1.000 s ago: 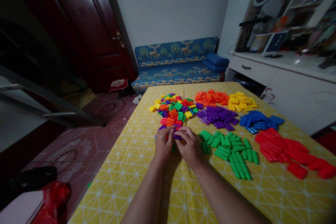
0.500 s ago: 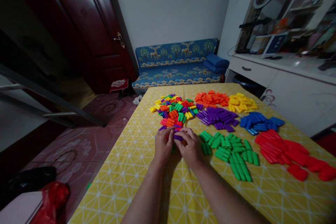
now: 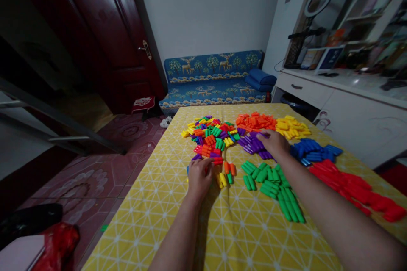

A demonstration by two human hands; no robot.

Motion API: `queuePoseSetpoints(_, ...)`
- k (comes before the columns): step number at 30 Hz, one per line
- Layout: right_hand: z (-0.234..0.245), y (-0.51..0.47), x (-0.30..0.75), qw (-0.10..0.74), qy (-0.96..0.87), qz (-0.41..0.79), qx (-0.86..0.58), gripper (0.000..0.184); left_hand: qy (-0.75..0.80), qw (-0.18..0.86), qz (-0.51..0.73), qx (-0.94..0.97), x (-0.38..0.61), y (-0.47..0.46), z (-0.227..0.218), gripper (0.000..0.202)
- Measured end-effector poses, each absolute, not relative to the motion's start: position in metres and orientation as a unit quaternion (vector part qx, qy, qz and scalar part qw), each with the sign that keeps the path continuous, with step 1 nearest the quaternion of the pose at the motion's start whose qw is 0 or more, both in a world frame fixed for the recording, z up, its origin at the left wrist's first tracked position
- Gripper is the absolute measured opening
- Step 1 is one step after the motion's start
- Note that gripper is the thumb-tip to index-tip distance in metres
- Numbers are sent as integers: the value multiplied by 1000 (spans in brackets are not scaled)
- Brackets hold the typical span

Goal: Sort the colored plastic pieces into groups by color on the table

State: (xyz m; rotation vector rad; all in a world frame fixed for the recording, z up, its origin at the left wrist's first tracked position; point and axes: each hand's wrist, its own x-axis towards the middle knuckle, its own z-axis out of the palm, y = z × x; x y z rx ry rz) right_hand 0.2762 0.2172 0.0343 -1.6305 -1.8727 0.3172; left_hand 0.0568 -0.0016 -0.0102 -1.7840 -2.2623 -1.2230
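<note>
My left hand [image 3: 199, 178] rests at the near edge of the mixed pile, fingers curled and thumb drawn in. A bit of red shows by its thumb, but what the fingers hold is hidden. Small orange pieces [image 3: 229, 168] and yellow pieces [image 3: 221, 180] lie just right of it. Stretched out to the right, my right hand [image 3: 276, 143] is over the pile of purple plastic pieces [image 3: 252, 143], its fingertips pinched on a purple piece at the pile's far side. Green tube-like pieces [image 3: 270, 178], several joined in rows, lie below the right forearm.
A mixed-colour pile [image 3: 210, 133] sits left on the yellow patterned tablecloth [image 3: 165, 203]. Sorted heaps of orange [image 3: 256, 121], yellow [image 3: 291, 127], blue [image 3: 314, 150] and red pieces [image 3: 352, 186] spread along the right. A blue sofa [image 3: 213, 78] stands behind.
Both hands were together at a purple piece before the mixed pile. My right hand has moved right and away to the purple heap; the left has stayed near its place, uncovering orange and yellow pieces.
</note>
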Motion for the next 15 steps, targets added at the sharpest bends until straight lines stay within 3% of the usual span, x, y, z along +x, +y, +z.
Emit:
queuePoseSetpoints(7, 19, 253, 293, 345, -645, 166, -662, 37, -729, 0, -388, -564, 56, -1, -9, 23)
queuePoseSetpoints(15, 16, 257, 316, 311, -637, 154, -689, 29, -729, -4, -393, -560, 55, -1, -11, 22)
